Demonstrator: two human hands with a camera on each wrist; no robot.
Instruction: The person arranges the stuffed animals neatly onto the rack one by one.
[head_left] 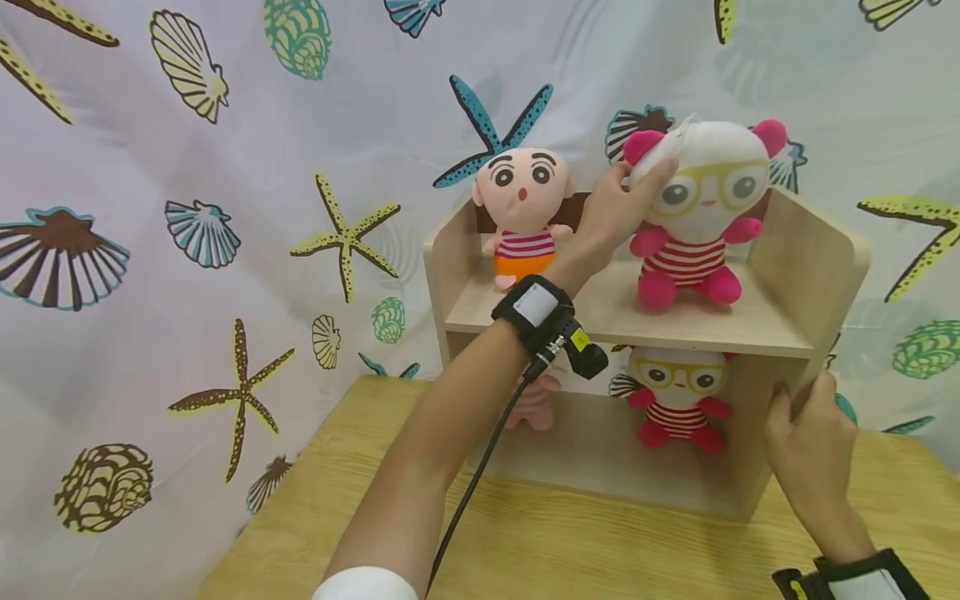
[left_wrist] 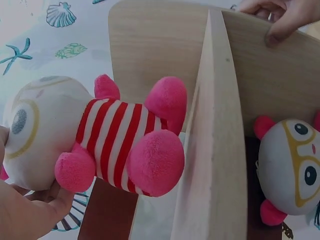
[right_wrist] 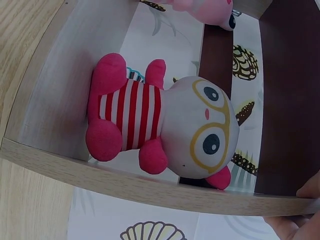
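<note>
My left hand [head_left: 617,208] grips the head of a plush panda [head_left: 693,258] with pink ears, yellow glasses and a red-striped body. The panda is upright over the upper board of a small wooden shelf [head_left: 806,250], towards its right end; whether its feet touch the board I cannot tell. Lower on the right, my right hand [head_left: 813,442] holds the front edge of the side panel, thumb on the inner face. A similar plush panda [right_wrist: 135,117] sits in the lower compartment near that hand. Left of my left hand, a plush boy doll [head_left: 523,217] sits on the upper board.
A pink plush toy [head_left: 534,406] in the lower compartment is partly hidden behind my left wrist and its camera. A black cable [head_left: 480,467] runs down along my left forearm. The shelf stands on a wooden table [head_left: 600,550] before a sea-patterned curtain [head_left: 247,208].
</note>
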